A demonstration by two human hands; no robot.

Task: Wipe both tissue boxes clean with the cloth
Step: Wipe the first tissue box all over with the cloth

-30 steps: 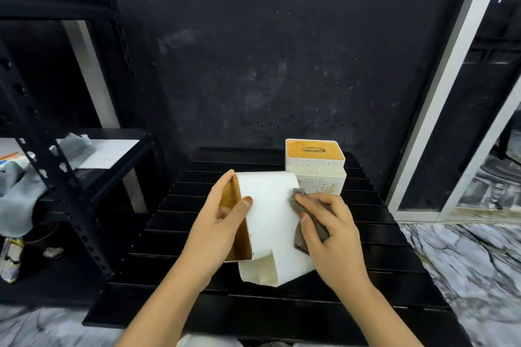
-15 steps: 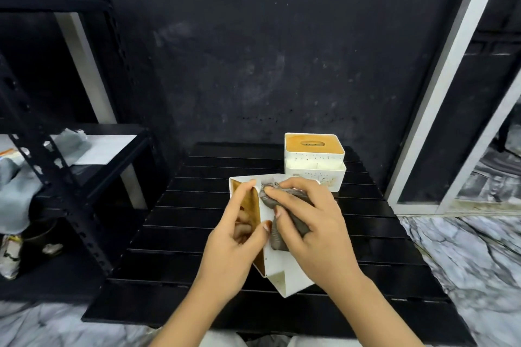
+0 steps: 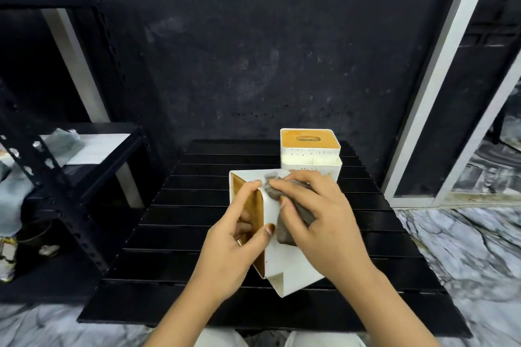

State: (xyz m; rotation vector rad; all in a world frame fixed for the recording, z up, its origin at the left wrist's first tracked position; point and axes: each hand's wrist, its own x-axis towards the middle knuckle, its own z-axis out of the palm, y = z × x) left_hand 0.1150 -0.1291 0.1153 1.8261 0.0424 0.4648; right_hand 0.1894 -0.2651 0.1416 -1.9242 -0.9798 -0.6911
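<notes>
A white tissue box (image 3: 284, 265) with a wooden-coloured lid lies tipped on its side above the black slatted table (image 3: 174, 222). My left hand (image 3: 236, 236) grips its lid end, thumb on the white side and fingers over the lid. My right hand (image 3: 318, 220) holds a bunched grey cloth (image 3: 287, 214) and presses it on the box's upper white face. A second white tissue box (image 3: 310, 152) stands upright behind, its orange-brown top with the slot showing and specks on its side.
A black metal shelf rack (image 3: 56, 166) stands to the left with paper and pale cloth on it. A dark wall is behind the table. A white-framed glass door (image 3: 439, 110) is at the right. Marble floor surrounds the table.
The held box has been turned and lifted slightly toward me. My right hand with the cloth has slid from the box's right side up onto its top face near the lid edge.
</notes>
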